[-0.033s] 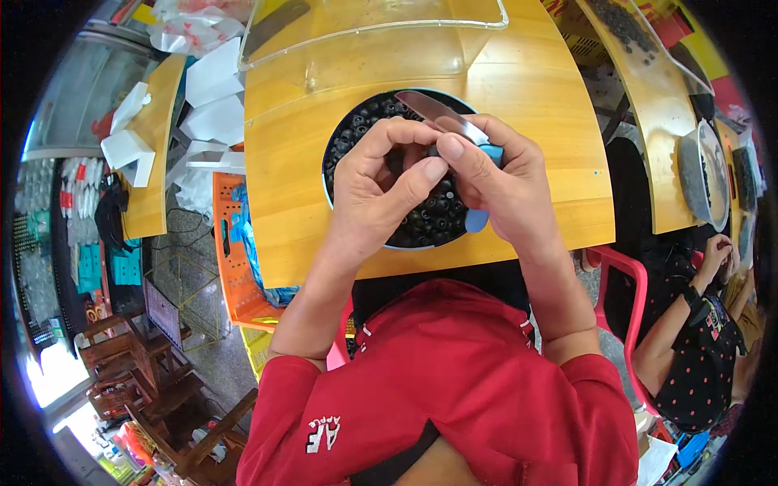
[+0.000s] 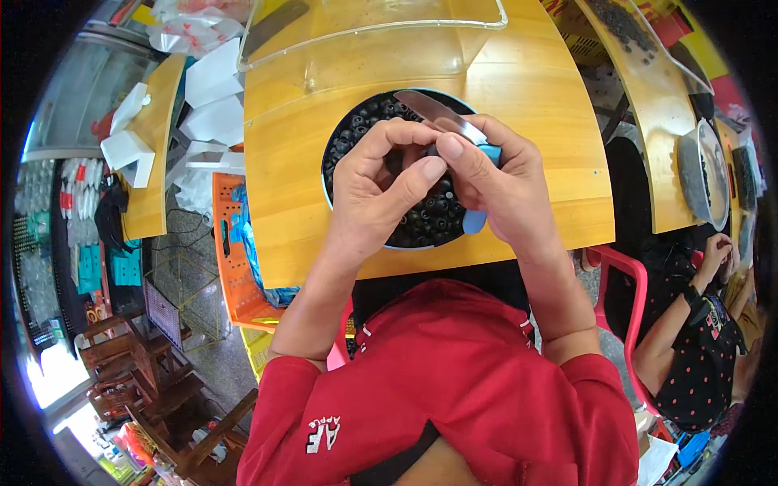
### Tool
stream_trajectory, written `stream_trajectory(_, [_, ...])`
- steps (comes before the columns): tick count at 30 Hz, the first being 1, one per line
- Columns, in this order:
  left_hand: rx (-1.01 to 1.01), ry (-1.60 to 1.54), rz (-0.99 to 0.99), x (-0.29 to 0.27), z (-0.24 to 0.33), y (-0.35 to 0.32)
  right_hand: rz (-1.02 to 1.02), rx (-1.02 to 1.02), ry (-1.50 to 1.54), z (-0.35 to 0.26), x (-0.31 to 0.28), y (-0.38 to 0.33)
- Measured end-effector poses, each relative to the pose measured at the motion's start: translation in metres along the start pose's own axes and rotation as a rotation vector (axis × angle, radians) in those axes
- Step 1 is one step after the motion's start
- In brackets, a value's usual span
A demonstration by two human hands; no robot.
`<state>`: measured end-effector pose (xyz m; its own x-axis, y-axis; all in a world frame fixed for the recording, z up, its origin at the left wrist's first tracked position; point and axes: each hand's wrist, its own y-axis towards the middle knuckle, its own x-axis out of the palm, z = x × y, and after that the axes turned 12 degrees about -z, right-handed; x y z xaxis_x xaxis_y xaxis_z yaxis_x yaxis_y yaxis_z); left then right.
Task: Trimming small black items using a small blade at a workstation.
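Over bowl (image 2: 331, 174) of dark round pieces: left hand (image 2: 374, 190) pinches one piece, right hand (image 2: 494, 182) grips blue-handled knife (image 2: 454, 130).

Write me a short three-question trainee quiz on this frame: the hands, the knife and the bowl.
1. True or false: the right hand holds a knife with a blue handle.
2. What fills the bowl under the hands? A) white boxes B) small dark round pieces C) water
3. Fill in: the left hand pinches a small dark piece between thumb and ____, and meets the right hand over the bowl.

Key
1. True; the blade points up and to the left, over the bowl.
2. B; they sit heaped in the bowl on the yellow table.
3. Fingers; the piece itself is mostly hidden by the fingertips.
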<state>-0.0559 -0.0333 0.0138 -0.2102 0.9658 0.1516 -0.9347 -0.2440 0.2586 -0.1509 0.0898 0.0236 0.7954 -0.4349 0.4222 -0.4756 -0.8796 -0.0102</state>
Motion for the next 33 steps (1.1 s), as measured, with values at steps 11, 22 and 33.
stream_trajectory(11, [-0.097, -0.262, 0.073, -0.004, 0.002, -0.003, -0.015, -0.175, -0.281, -0.002, 0.004, -0.004])
stream_trajectory(22, [-0.147, -0.337, 0.055, -0.010, -0.004, -0.003, -0.066, -0.151, -0.300, -0.002, -0.003, -0.002])
stream_trajectory(33, [-0.152, -0.237, 0.066, -0.009, -0.003, -0.002, -0.111, -0.073, -0.215, -0.007, -0.003, -0.005])
